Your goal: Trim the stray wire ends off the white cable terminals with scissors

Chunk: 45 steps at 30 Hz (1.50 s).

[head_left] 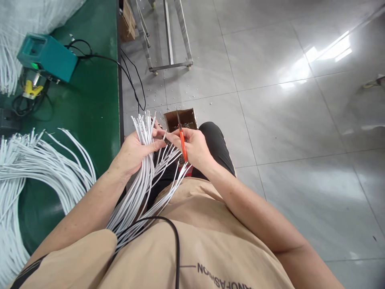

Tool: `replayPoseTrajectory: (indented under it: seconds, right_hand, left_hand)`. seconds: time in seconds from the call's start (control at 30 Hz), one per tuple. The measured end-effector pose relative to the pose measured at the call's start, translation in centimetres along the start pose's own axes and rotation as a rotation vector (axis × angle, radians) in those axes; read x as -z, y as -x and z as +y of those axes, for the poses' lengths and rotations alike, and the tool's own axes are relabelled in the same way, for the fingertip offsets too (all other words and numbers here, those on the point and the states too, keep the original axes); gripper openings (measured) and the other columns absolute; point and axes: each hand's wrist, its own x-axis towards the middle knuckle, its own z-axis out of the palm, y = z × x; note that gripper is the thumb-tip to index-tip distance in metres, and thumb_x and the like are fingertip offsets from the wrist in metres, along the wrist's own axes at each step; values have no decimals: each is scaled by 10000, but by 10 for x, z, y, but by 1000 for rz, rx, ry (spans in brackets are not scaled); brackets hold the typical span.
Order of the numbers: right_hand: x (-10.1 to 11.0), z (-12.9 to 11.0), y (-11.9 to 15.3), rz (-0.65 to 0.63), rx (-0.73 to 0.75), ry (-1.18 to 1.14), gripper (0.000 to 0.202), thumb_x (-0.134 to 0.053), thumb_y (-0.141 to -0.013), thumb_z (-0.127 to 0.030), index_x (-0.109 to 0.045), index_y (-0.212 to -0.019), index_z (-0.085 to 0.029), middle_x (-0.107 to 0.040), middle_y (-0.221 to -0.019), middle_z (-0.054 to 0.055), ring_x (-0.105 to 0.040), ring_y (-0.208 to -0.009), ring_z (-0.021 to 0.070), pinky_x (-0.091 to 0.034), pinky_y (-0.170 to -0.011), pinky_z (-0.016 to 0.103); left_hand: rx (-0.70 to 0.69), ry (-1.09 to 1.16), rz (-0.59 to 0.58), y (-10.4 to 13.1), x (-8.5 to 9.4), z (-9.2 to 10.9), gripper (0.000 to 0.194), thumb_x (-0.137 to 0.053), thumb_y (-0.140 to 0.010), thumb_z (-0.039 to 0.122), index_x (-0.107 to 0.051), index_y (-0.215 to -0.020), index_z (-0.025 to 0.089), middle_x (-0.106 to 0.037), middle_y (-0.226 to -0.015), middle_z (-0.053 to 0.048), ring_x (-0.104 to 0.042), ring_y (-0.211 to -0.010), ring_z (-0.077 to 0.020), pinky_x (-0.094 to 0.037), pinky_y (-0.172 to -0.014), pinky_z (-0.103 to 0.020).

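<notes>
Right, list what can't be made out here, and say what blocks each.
- Left palm, head view: hidden by the held white wires.
- Lower ends of those wires, head view: lost behind the left forearm and shirt.
- Near part of the open box, head view: covered by the right hand.
- Shirt lettering, head view: cut by the bottom edge.

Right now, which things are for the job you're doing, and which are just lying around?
Job:
- white wires in my left hand
- orange-handled tool in my right hand
- probably the open box below

Seemingly just lying about:
- teal machine
- yellow clip
- metal stand
</notes>
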Motion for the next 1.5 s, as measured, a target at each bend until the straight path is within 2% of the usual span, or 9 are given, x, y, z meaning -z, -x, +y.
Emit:
replayPoseTrajectory:
  seconds: [0.1,0.2,0.43,0.73,0.97,1.1,1.23,1.37,1.5]
  right_hand:
    - [4,4,2,84,108,388,388,-522,-824,-493,-566,-633,-158,-540,-641,-8,-444,-587,94,-326,-637,263]
    - [4,5,5,53,139,604,432,-490,-841,-511,-534,-592,-161,-551,-625,-3,-470,-582,100,-309,-672,285]
    - [1,-7,7,-42,71,765,528,-408,-854,-605,-579,-595,-177,-588,-556,28,-539,-554,138,-319,-636,283]
    - [0,-4,11,-52,84,856,471,-414,-889,-525,-623,-661,-169,-654,-653,81,-601,-630,189,-353,-667,317]
    - [6,4,8,-43,54,685,439,-507,-833,-545,-610,-635,-167,-625,-658,73,-559,-624,172,-357,-635,309]
    - [15,-1,3,24,15,203,253,-553,-799,-393,-671,-807,-169,-627,-720,15,-541,-634,123,-379,-594,253]
    - [19,-10,-1,-104,63,-219,216,-554,-778,-263,-678,-930,-171,-638,-718,-20,-549,-647,94,-416,-632,229]
    - [18,-9,-3,-127,29,-319,155,-601,-759,-291,-657,-806,-154,-648,-700,-12,-555,-652,96,-432,-655,232]
    - [10,-2,-1,-66,-20,-274,204,-601,-758,-354,-636,-766,-153,-589,-659,-22,-482,-589,82,-394,-576,219]
  left_hand:
    - [-15,16,50,0,0,-1,290,-811,-584,233,-626,-790,146,-667,-919,-45,-607,-924,-179,-439,-913,-331]
    - [-17,33,77,-1,0,-3,303,-808,-565,193,-588,-769,157,-651,-811,-7,-621,-853,-161,-444,-906,-332]
    - [-58,-52,97,-1,-1,-5,287,-789,-567,169,-570,-752,158,-618,-809,10,-585,-774,-128,-460,-825,-297]
    - [-105,-137,94,3,-3,-5,211,-774,-632,195,-618,-767,158,-624,-823,7,-566,-816,-132,-431,-886,-320]
    - [-111,-163,105,5,-3,-9,188,-777,-659,258,-636,-740,164,-638,-878,-14,-582,-890,-179,-412,-923,-363]
    - [-74,-88,42,5,-4,-6,201,-777,-667,271,-630,-733,150,-617,-814,-12,-599,-843,-176,-437,-875,-362]
    - [-36,9,-42,7,-6,0,222,-765,-688,250,-578,-770,164,-605,-741,15,-587,-728,-137,-447,-767,-315]
    - [-23,22,-94,7,-6,2,236,-749,-709,243,-548,-813,176,-612,-722,14,-583,-714,-139,-435,-742,-307]
    - [-37,-7,-13,6,-7,-1,249,-789,-650,229,-569,-754,174,-582,-771,22,-553,-766,-123,-428,-835,-304]
